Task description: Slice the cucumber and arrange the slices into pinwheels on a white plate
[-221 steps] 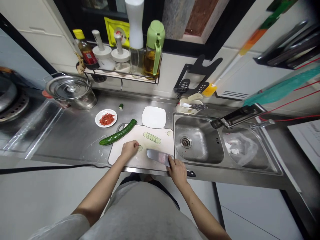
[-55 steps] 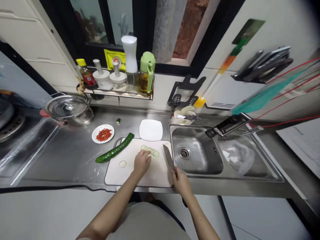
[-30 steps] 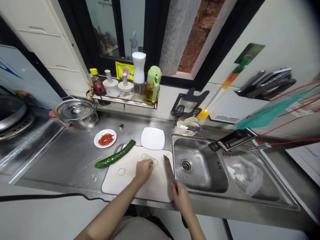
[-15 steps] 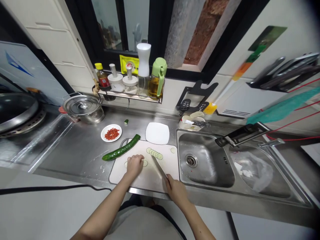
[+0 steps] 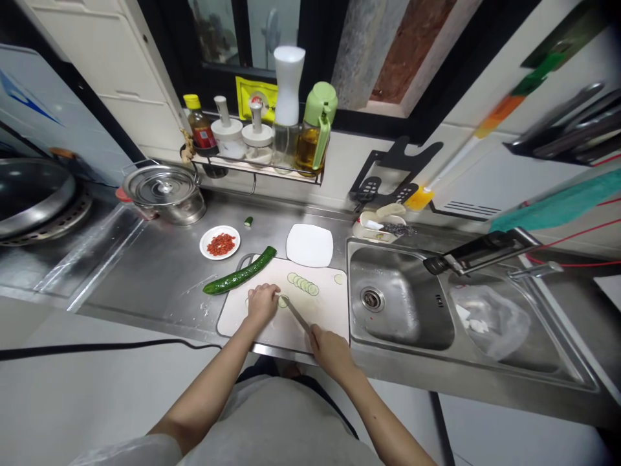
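Note:
My right hand [image 5: 332, 353] is wrapped round the handle of a knife [image 5: 297, 316], its blade pointing up and left over the white cutting board [image 5: 315, 323]. The blade's tip touches or lies just over a thin cucumber slice [image 5: 283, 301]. Beside that slice, my left hand [image 5: 262, 305] rests on the board with fingers curled and pressed together; what they hold, if anything, is hidden. Farther back on the board is an overlapping row of cucumber slices [image 5: 303, 285], with a single slice [image 5: 338, 279] at the right corner. A long green cucumber [image 5: 240, 275] lies across the board's left edge.
Behind the board stand a white square plate [image 5: 309, 246] and a small plate [image 5: 207, 250] of chopped red pieces [image 5: 221, 244]. A cucumber end [image 5: 248, 221] lies on the steel counter. The sink [image 5: 402, 304] is at right, a lidded pot [image 5: 167, 194] at left, a seasoning rack [image 5: 262, 167] behind.
The knife has moved left, from near the slice row to the slice beside my left hand. My left hand stays at about the same place on the board. The view has tilted slightly.

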Demonstrator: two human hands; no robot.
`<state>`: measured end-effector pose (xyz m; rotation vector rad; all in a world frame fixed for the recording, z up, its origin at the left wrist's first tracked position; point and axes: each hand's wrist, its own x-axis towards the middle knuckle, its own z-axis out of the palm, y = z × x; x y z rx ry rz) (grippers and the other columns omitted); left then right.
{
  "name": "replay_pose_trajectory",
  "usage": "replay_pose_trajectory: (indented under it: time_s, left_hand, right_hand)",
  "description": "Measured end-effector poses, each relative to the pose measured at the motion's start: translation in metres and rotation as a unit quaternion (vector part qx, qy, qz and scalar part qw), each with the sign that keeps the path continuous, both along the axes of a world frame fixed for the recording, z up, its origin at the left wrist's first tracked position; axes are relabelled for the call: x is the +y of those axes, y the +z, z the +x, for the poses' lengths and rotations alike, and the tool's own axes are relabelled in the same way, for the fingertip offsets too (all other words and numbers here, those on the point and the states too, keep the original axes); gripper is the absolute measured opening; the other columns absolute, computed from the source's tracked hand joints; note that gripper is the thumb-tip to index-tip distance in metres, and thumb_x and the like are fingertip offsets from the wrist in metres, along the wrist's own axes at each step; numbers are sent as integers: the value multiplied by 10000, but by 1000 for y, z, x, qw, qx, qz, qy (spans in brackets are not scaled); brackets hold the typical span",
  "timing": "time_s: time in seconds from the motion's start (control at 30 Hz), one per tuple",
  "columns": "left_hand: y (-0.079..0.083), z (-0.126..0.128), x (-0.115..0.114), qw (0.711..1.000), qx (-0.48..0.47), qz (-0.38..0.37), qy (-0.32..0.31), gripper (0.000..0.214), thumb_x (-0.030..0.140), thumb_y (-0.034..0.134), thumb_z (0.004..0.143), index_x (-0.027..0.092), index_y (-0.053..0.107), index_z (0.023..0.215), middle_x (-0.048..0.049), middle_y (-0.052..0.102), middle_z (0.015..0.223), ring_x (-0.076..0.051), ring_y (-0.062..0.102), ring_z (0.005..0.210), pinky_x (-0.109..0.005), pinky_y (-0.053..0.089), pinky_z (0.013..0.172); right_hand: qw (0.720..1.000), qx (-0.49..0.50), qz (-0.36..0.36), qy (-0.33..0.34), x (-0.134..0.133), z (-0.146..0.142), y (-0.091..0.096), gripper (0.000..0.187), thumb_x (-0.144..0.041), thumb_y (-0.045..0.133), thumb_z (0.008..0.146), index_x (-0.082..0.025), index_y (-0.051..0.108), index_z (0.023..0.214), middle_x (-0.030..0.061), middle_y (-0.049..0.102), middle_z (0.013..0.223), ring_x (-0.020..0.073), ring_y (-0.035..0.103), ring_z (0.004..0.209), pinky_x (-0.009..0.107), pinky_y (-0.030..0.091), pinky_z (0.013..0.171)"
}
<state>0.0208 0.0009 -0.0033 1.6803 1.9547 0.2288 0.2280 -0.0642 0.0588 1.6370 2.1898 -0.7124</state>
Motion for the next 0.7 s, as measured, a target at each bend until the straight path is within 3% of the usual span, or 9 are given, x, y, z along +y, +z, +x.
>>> replay_pose_trajectory:
  time_s: [0.7]
  left_hand:
    - [-6,-2,-1,1000,-17,7,11,251,195,492,832,262,670,995,-48,672,967,-224,557,1006,-382,314,881]
  right_hand:
    - [1000,-15,-14,-4,1,-9,3,307,-276,272,979,-203,526,1135,99,704,903,224,662,889,279,383,686]
